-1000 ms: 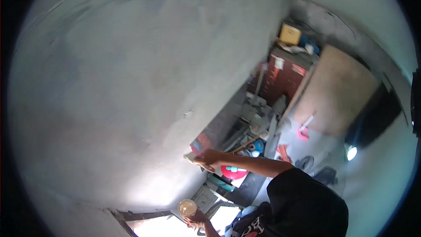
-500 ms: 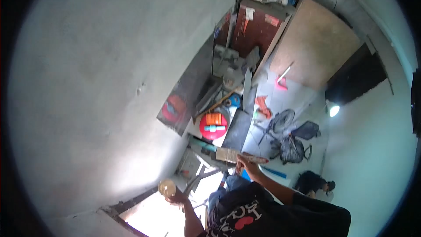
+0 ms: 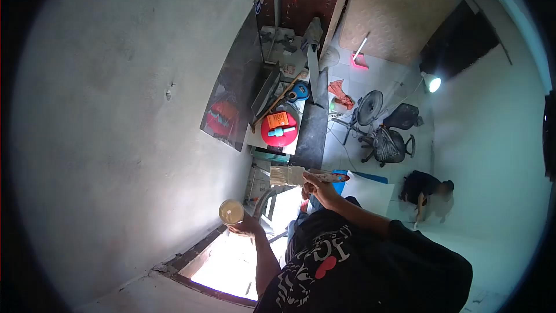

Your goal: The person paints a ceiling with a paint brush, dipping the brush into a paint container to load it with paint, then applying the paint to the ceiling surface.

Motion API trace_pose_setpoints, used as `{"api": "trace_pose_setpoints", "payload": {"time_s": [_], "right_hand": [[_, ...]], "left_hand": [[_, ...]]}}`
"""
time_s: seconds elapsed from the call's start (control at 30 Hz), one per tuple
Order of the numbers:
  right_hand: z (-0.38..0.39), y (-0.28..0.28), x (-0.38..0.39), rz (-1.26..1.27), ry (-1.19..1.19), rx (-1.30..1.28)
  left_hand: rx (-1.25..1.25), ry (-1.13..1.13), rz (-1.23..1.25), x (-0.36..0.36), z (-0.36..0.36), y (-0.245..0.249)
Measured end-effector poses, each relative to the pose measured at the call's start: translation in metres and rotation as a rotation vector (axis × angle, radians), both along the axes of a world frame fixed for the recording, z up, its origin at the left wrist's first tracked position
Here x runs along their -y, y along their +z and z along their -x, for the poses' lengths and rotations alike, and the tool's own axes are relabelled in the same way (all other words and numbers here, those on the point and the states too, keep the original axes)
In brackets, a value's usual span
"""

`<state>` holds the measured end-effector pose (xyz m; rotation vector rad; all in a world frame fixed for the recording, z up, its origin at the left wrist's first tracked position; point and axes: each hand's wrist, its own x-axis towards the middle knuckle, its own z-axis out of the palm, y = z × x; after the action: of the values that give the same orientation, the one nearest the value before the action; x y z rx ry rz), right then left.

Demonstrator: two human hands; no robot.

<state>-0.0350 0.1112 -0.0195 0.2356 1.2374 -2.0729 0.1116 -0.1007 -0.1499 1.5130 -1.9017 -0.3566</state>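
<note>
My left hand (image 3: 248,227) is closed around a small round cup (image 3: 232,213) with pale, creamy liquid in it, held up near the plastered wall. My right hand (image 3: 321,190) grips the handle of a wide paintbrush (image 3: 288,176). The pale bristles point left, towards the wall, and the handle is smeared with paint. Brush and wall are apart, and the brush is up and to the right of the cup.
The grey wall (image 3: 127,110) fills the left side. Beyond the brush stands a red stool (image 3: 271,138) with an orange box. Farther off are an office chair (image 3: 389,145), a fan (image 3: 369,108), a lit lamp (image 3: 432,83) and another person (image 3: 421,190) bending near the right wall. A bright opening (image 3: 226,269) lies below.
The view has shifted, so the room's things sit higher in it. My right hand and the brush have moved up and slightly left; the cup stands higher and slightly right.
</note>
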Motion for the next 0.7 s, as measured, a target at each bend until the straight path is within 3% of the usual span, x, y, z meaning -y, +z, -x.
{"api": "trace_pose_setpoints", "payload": {"time_s": [0.1,0.17,0.2,0.33,0.4,0.43,0.47,0.5,0.57,0.6,0.63,0.67,0.7], "right_hand": [[-0.015,0.002,0.005,0.03,-0.056,-0.003],[-0.022,0.005,-0.001,0.055,-0.139,-0.018],[-0.027,0.009,-0.005,0.058,-0.155,-0.008],[-0.039,0.014,-0.02,0.007,-0.198,-0.051],[-0.046,0.022,-0.024,-0.005,-0.233,-0.045],[-0.048,0.024,-0.027,-0.029,-0.29,-0.05],[-0.05,0.018,-0.031,0.013,-0.305,-0.039],[-0.052,0.011,-0.036,0.051,-0.317,-0.023],[-0.053,0.028,-0.034,0.035,-0.354,-0.022],[-0.055,0.037,-0.031,-0.005,-0.341,-0.05],[-0.055,0.045,-0.027,-0.037,-0.333,-0.087],[-0.054,0.046,-0.026,-0.017,-0.309,-0.124],[-0.055,0.051,-0.02,-0.012,-0.267,-0.114]], "left_hand": [[0.007,-0.044,0.072,0.007,-0.008,-0.028],[0.157,0.013,0.22,0.008,-0.011,-0.044],[0.159,0.016,0.088,0.01,-0.013,-0.047],[0.057,-0.046,-0.058,0.012,-0.014,-0.06],[-0.068,-0.16,0.194,0.021,-0.031,-0.109],[-0.135,-0.125,-0.097,0.009,-0.028,-0.073],[-0.046,-0.206,0.22,0.008,-0.026,-0.06],[-0.261,-0.317,0.156,0.004,-0.023,-0.043],[-0.244,-0.476,-0.006,-0.001,-0.027,-0.013],[-0.377,-0.444,-0.125,-0.005,-0.027,-0.008],[-0.33,-0.485,-0.054,-0.001,-0.027,-0.016],[-0.383,-0.496,0.058,-0.004,-0.019,0.005],[-0.272,-0.523,0.059,-0.005,-0.016,0.022]]}}
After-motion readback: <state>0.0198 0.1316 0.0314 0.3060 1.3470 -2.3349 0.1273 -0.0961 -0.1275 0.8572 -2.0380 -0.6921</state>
